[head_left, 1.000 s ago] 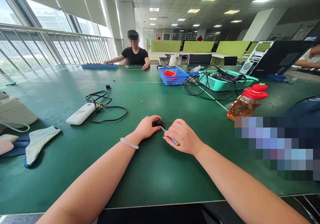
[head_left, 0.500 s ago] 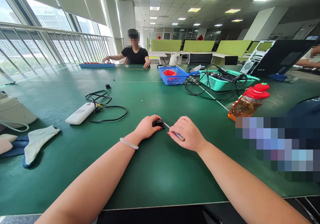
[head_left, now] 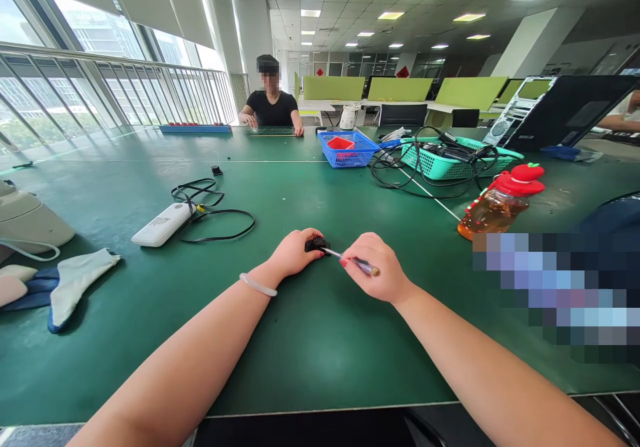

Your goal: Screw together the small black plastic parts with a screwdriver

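Note:
On the green table, my left hand is closed on a small black part and presses it against the surface. My right hand pinches a thin screwdriver with a purple handle. The metal tip touches the right side of the black part. A pale bracelet sits on my left wrist.
A white power strip with a looped black cable lies at the left. White and blue gloves are near the left edge. A bottle with a red lid lies at the right. Blue and teal baskets stand behind. A person sits at the far end.
My right hand has shifted slightly right and turned, so the screwdriver now lies flatter with its handle pointing right. My left hand keeps hold of the black part.

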Demonstrator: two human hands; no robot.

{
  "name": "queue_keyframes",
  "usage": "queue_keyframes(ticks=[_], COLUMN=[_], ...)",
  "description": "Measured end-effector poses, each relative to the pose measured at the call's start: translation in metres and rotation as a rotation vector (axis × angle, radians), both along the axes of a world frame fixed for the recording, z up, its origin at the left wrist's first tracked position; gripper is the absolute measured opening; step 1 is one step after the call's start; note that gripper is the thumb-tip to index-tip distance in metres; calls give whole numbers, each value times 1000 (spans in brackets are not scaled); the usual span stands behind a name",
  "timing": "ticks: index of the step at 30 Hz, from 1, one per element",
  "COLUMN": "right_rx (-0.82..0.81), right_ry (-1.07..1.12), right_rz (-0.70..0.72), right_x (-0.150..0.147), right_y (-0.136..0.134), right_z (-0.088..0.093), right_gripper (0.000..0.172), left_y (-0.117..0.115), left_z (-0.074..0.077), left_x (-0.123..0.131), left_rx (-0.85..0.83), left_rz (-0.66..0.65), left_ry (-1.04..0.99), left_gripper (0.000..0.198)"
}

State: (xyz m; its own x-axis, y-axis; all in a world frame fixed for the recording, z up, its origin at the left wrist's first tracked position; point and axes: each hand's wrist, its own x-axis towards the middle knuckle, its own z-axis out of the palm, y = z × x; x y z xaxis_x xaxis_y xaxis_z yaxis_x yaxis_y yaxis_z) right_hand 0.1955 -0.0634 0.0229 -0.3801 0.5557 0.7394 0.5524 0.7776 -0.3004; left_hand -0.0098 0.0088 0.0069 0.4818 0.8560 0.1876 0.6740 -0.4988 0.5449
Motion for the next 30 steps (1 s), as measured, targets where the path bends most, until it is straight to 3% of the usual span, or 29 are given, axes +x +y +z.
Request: queue_keyframes(ticks=[6, 16, 20, 26, 30], right_rx=[97, 144, 64, -131, -274], right_ry=[-225, -152, -60, 212, 300], right_rz=[11, -82, -168, -405, -368], right_x=[-10, -5, -2, 4, 0], right_y=[2, 3, 8, 11, 8], right_z=[-6, -4, -6, -8, -8], right_gripper=[15, 11, 14, 29, 33], left_y=[0, 1, 1, -4, -3], left_z=[-2, -2, -3, 0, -1], left_x=[0, 1, 0, 0, -1], left_rx=[25, -28, -21, 40, 26], left_rz=[3, 20, 16, -6, 1], left_ry=[-1, -47, -22, 67, 82], left_gripper=[31, 43, 44, 47, 46])
